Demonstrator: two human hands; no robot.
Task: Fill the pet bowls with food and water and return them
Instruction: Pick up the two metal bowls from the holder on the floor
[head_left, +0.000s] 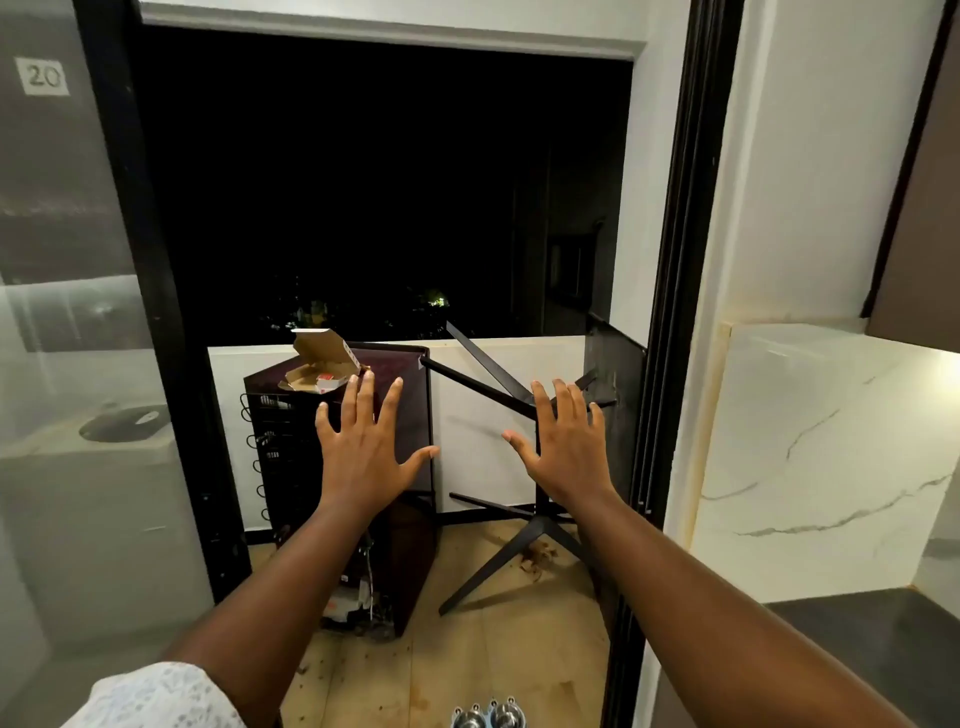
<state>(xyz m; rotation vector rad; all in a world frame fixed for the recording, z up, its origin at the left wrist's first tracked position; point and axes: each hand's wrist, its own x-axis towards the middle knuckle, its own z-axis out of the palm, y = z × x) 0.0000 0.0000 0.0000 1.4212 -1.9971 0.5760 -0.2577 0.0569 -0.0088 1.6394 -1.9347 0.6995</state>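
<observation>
Both my arms stretch forward through an open balcony doorway. My left hand (363, 447) is held up with its fingers spread and holds nothing. My right hand (563, 441) is raised the same way, palm forward, fingers apart, empty. At the very bottom edge of the view, on the balcony floor between my arms, the shiny metal pet bowls (491, 714) show only as their top rims; what they contain is hidden.
A dark cabinet (410, 415) stands on the balcony with an open cardboard box (322, 364) on top. An overturned dark table frame (519, 540) leans against the white parapet. A glass door panel (78, 415) is at left, a black door frame (670, 364) and marble counter wall at right.
</observation>
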